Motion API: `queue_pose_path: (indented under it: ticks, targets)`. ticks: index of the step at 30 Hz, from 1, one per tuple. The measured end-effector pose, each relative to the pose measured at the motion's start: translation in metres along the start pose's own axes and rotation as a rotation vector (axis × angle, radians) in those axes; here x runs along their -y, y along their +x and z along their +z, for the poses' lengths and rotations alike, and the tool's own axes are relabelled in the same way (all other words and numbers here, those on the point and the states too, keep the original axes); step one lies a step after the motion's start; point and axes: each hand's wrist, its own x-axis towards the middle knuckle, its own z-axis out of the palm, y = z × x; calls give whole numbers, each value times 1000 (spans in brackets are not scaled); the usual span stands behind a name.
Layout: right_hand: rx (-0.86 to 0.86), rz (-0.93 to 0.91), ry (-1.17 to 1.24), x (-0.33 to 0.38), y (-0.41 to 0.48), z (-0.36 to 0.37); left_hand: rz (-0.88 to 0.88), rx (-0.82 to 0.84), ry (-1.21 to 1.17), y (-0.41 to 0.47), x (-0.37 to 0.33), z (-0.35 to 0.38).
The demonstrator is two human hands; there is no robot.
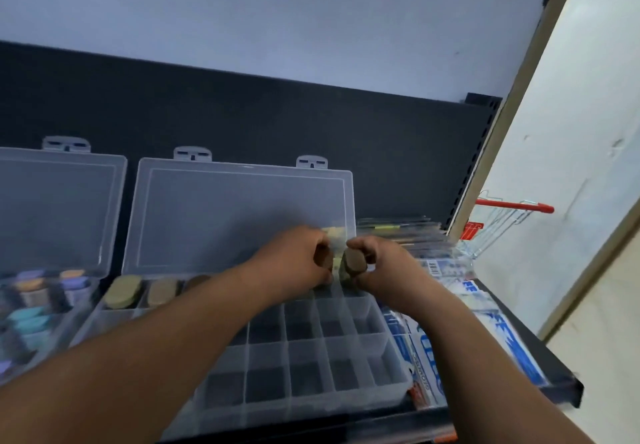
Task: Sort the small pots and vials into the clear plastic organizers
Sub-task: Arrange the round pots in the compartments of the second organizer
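At the organizer's one-o'clock corner, left hand curls round a pot; right hand grips a second pot. Probably seating both in neighbouring cells.

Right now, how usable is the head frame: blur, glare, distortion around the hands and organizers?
Head view: motion blur smears the left hand, right hand and the left pot and right pot they grip; left organizer at the frame edge is softest. Head view: wide-angle skews the back panel; light flat, dim, no hard glare on the open lid.
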Motion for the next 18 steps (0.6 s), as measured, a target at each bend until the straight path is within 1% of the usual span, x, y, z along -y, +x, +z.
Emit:
queue_pose_path:
  ticks: [6,11,14,18]
  targets:
    - [64,-15,7,-8,3,-7,-8,-21,16,8,-5,11]
    - [127,-14,-22,-16,6,5,-45,49,104,11,5,22]
    - [139,-16,-2,-16,5,3,-92,96,78,8,10,23]
    - [114,-83,-9,-5,6,-5,-88,51,138,8,21,4]
